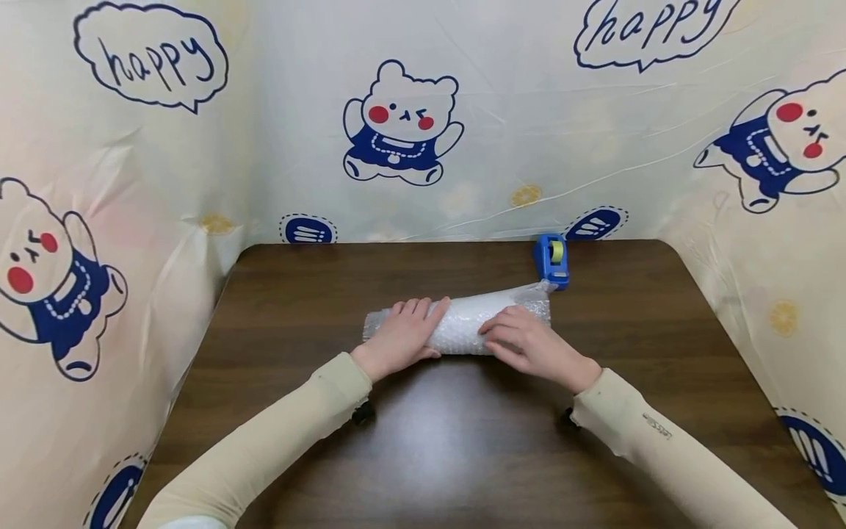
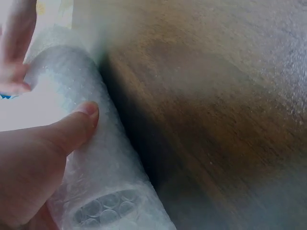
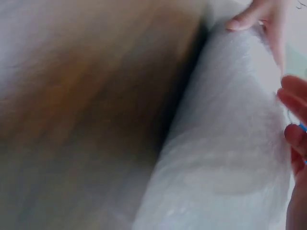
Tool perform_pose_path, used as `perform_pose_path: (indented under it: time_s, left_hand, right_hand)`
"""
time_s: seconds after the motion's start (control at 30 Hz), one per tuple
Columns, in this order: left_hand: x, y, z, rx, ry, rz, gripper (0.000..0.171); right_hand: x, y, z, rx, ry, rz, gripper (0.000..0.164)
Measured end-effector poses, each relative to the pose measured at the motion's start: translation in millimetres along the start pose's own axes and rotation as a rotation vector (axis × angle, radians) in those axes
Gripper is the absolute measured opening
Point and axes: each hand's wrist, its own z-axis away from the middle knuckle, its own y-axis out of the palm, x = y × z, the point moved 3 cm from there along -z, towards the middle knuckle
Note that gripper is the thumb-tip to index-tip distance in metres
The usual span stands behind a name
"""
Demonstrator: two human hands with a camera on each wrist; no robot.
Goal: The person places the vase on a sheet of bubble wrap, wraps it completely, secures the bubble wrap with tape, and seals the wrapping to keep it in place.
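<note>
A roll of bubble wrap [image 1: 465, 323] with something white inside lies across the wooden table; what it holds cannot be made out. My left hand [image 1: 405, 334] grips its left part, fingers over the top and thumb on the near side. The left wrist view shows that thumb [image 2: 79, 124] pressed on the bubble wrap [image 2: 108, 158]. Over the right part is my right hand [image 1: 532, 345], its fingers loosely bent at the roll's upper surface. In the right wrist view, the right fingertips [image 3: 290, 103] are beside the wrap [image 3: 230, 120]; whether they touch is unclear.
Just behind the roll's right end stands a blue tape dispenser [image 1: 552, 261] with a yellowish tape roll. The brown table [image 1: 423, 441] meets a printed cloth backdrop [image 1: 502, 147] at the back and both sides.
</note>
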Motion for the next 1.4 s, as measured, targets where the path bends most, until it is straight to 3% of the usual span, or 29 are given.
perform_pose_path:
  time_s: [0.07,0.2,0.3,0.4,0.63,0.83,1.17,1.27,1.4]
  left_hand:
    - [-2.0,1.1,0.2,0.002,0.003,-0.02,0.091]
    - [-6.1,3.5,-0.2,-0.003,0.009,-0.067,0.093]
    - [-7.9,4.1,-1.6,-0.018,0.019,-0.089,0.093]
    - [-7.8,2.5,-2.5,-0.03,0.028,-0.09,0.093]
    - [-4.3,-4.4,-1.2,-0.048,0.028,-0.033,0.092]
    - [-2.3,-1.9,1.3,-0.02,0.024,-0.01,0.094]
    - [0.6,-2.4,1.4,-0.005,-0.03,0.041,0.11]
    - [-0.1,-3.5,1.5,0.039,-0.067,0.112,0.099]
    - [-0.9,-8.0,2.2,0.027,-0.084,0.206,0.063]
  right_hand:
    - [1.0,2.2,-6.6,0.011,0.03,0.09,0.032]
    - [1.3,10.5,-16.1,0.112,0.115,0.285,0.055]
    - [0.1,13.8,-20.0,0.149,0.239,0.319,0.058]
    - [-1.7,13.7,-22.5,0.159,0.309,0.322,0.058]
    - [-4.8,8.8,-23.5,0.248,0.226,0.356,0.07]
    - [-3.1,7.2,-21.8,0.304,0.177,0.365,0.078]
    - [-7.3,2.7,-21.4,0.328,0.189,0.286,0.078]
    - [-7.3,-0.7,-20.8,0.33,0.203,0.275,0.075]
    - [-7.0,-5.9,-18.7,0.317,0.234,0.26,0.07]
